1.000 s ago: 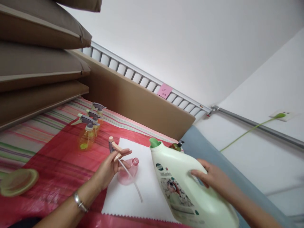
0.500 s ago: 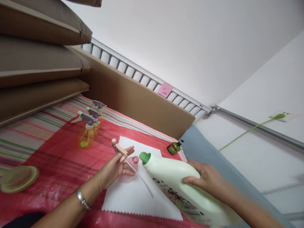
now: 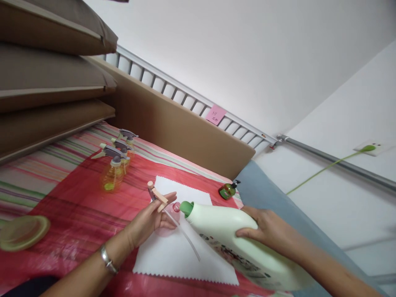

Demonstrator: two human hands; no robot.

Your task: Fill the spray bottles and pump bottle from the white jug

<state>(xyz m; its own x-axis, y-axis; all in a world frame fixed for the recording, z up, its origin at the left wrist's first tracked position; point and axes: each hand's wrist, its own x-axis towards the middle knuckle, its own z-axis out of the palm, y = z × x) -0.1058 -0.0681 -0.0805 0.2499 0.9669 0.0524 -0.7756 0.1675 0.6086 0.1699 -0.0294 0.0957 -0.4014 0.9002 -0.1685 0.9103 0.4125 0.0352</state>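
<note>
Here's the translucent pink bottle [image 3: 172,210], partly hidden behind the left hand [image 3: 151,218], its mouth showing just past those fingertips. And right at that mouth, the green spout [image 3: 186,208] of the pale green jug [image 3: 225,220], tipped over, with the right hand [image 3: 262,227] gripping its handle, fingers wrapped round! Whether spout and mouth touch, or the left fingers meet the bottle, is hard to tell from this angle. That left hand also pinches a peach trigger sprayer [image 3: 160,199] by the thumb, other fingers loosely extended, the clear dip tube [image 3: 189,240] slanting down past them. Below the fingers lies a white zigzag-edged cloth [image 3: 182,266]; beyond the right fingers, a green pump bottle [image 3: 227,191]; out beyond the left fingers, yellow-tinted spray bottles [image 3: 111,176] standing close together.
</note>
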